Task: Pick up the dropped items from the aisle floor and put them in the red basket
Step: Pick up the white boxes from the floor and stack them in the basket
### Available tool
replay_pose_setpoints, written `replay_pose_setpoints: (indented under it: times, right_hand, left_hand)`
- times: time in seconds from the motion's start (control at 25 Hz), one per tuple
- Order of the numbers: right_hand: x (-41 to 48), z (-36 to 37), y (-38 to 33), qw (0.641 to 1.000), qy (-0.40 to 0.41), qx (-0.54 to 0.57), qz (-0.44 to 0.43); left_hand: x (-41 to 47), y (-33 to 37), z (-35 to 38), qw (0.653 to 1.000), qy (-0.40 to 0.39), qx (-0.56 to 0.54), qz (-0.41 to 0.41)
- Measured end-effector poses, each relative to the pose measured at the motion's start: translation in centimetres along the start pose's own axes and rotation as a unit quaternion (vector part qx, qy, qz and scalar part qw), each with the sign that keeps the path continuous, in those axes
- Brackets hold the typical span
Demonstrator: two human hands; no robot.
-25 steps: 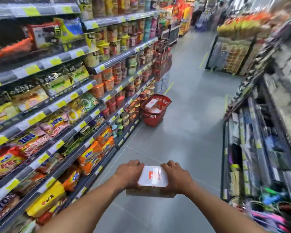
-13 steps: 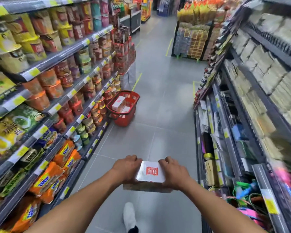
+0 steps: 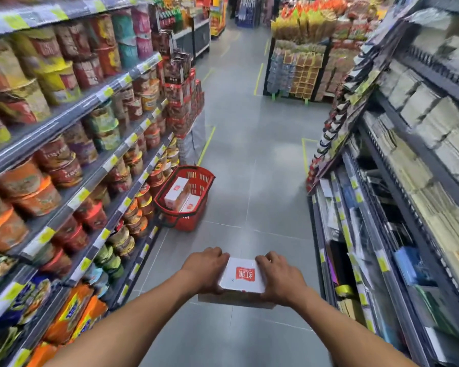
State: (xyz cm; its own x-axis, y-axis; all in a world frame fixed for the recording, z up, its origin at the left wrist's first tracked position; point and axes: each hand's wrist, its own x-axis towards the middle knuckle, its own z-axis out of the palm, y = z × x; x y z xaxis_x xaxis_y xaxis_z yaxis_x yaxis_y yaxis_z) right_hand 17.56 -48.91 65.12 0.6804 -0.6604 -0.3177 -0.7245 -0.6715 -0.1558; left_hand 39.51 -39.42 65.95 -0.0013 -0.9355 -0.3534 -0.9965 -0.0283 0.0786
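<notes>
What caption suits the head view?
Both hands carry a white box toward the red basket.

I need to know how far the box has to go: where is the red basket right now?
In the head view the red basket stands on the aisle floor ahead and left of the held box, against the foot of the left-hand noodle shelves.

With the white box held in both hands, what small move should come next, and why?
Probably step forward and to the left, toward the red plastic basket on the floor. Left hand and right hand grip the white rectangular box with a red logo, but the basket stands ahead, likely beyond arm's reach.
</notes>
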Motion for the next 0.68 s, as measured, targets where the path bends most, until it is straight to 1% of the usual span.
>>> replay_pose_setpoints:
  times: [0.16,0.24,0.32,0.36,0.44,0.56,0.68]
  right_hand:
    - [8.2,-2.2,3.6,1.0,0.001,0.007,0.002]
    - [12.6,-3.2,5.7,1.0,-0.011,-0.005,-0.001]
    - [17.3,-4.4,7.7,1.0,-0.005,-0.018,-0.02]
    - [19.0,-5.1,8.2,0.999,-0.011,-0.022,-0.028]
    - [25.8,-7.3,11.0,0.997,-0.034,-0.048,-0.056]
    - [30.1,-10.2,11.0,0.993,-0.028,-0.063,-0.097]
    - [38.4,-13.0,11.1,0.985,-0.043,-0.082,-0.144]
  left_hand:
    - [9.0,-3.3,-1.8,1.0,-0.006,0.004,0.01]
    - [13.4,-4.7,-2.7,1.0,-0.011,0.005,0.004]
    - [17.4,-6.3,-3.7,1.0,-0.001,0.006,-0.003]
    - [18.8,-6.7,-4.1,1.0,-0.005,0.0,-0.012]
    - [24.1,-8.5,-5.7,0.998,-0.009,-0.021,-0.051]
    - [26.3,-10.3,-7.2,0.997,-0.004,-0.032,-0.076]
    - [31.0,-14.7,-8.7,0.991,-0.008,-0.052,-0.123]
